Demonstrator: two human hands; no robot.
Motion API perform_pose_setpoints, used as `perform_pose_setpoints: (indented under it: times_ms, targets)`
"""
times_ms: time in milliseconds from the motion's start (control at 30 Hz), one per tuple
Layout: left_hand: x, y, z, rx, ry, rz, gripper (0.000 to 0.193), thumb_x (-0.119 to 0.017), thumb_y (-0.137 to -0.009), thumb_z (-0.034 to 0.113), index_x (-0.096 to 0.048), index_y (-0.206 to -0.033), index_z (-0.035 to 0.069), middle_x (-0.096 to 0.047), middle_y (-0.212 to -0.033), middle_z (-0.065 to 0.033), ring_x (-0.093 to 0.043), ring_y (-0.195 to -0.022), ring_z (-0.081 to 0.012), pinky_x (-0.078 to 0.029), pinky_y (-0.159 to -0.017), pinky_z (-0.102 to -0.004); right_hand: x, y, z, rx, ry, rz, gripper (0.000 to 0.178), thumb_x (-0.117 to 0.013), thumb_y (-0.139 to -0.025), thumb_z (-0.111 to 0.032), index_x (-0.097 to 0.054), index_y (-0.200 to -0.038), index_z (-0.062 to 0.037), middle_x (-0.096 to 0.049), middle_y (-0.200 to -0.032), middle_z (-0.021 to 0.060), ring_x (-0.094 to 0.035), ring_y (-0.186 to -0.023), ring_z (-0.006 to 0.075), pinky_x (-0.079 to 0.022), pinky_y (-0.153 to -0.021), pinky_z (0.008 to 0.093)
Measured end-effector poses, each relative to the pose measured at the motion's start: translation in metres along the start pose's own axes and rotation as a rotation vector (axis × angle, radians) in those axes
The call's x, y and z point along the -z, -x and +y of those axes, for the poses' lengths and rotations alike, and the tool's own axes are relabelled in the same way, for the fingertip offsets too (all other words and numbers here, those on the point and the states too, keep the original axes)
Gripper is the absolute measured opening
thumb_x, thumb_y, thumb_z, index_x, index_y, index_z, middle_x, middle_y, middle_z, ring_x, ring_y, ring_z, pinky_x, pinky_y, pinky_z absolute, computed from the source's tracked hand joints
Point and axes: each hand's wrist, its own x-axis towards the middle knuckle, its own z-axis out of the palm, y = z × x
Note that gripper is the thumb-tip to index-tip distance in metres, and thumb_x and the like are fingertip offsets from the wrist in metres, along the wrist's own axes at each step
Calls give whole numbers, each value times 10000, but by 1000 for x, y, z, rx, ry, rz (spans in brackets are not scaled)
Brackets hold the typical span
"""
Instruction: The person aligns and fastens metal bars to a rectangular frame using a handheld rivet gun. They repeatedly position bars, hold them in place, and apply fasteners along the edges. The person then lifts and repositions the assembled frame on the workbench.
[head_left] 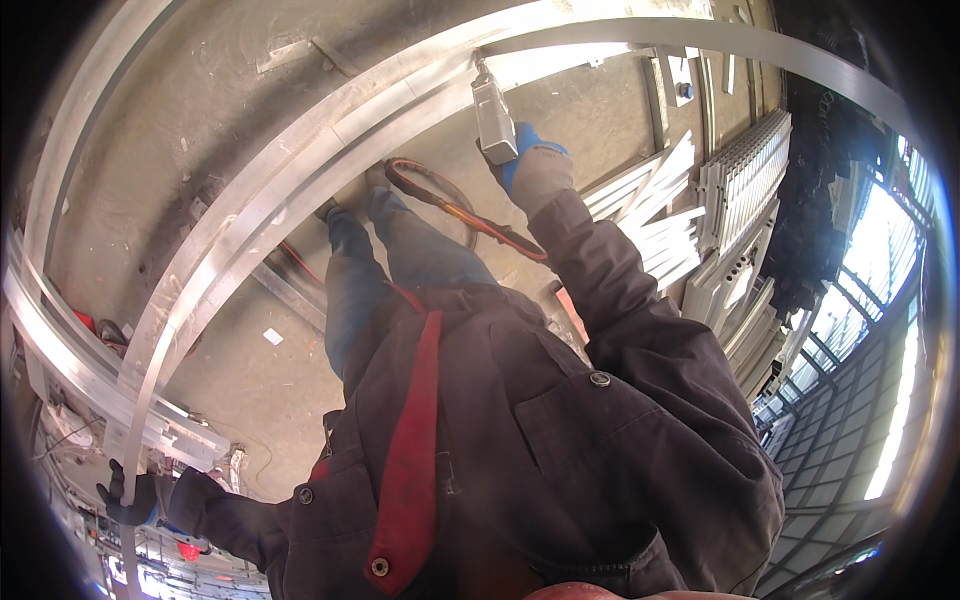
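a grey tool [492, 115] beside a long metal strip [151, 385]
right hand [538, 160] clamps the tool; left hand [146, 498] is at the strip, grip unclear.

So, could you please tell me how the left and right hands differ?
The right hand holds a boxy silver object; the left hand is at a long metal strip, its grip unclear. The right hand's glove shows blue and grey; the left hand's looks mostly dark. Both hands are gloved.
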Motion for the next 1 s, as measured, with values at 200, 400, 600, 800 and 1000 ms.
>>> perform_pose_setpoints:
  times_ms: [200,400,600,800,1000]
  targets:
    - [5,3,1,-89,-5,-96,422,-669,-999,157,-552,-1184,-203,-778,-853,-113,-775,-785,-202,-629,-873,-417,-2,-1,-1,-4,1,-9,508,-752,-851,-466,-601,-1171,-102,-759,-960,171,-732,-921,376,-564,-789,462]
    - [5,3,-3,-12,207,-81,523,-543,-1061,262,-487,-1232,-229,-764,-853,-200,-781,-815,-268,-632,-861,-445,-5,1,2,21,8,34,595,-676,-904,-613,-610,-1194,-98,-740,-889,211,-710,-866,441,-552,-748,502]
    - [0,2,17,-84,-34,-132,547,-471,-1080,267,-428,-1272,-243,-752,-835,-228,-782,-797,-305,-632,-856,-471,-5,2,2,-8,3,15,597,-676,-900,-620,-610,-1196,-106,-740,-902,217,-710,-885,447,-553,-759,504]
    - [-9,4,22,-204,-155,-47,550,-497,-1055,246,-455,-1281,-253,-724,-778,-232,-770,-744,-327,-613,-895,-552,-8,6,4,-25,-7,18,595,-680,-894,-626,-620,-1196,-117,-742,-920,214,-710,-895,443,-553,-765,500]
    - [2,2,-1,-54,-26,-34,536,-534,-1035,223,-476,-1281,-250,-687,-733,-241,-755,-748,-379,-616,-861,-605,-11,6,5,-32,-14,6,603,-677,-896,-629,-621,-1215,-120,-745,-921,206,-712,-896,437,-554,-769,498]
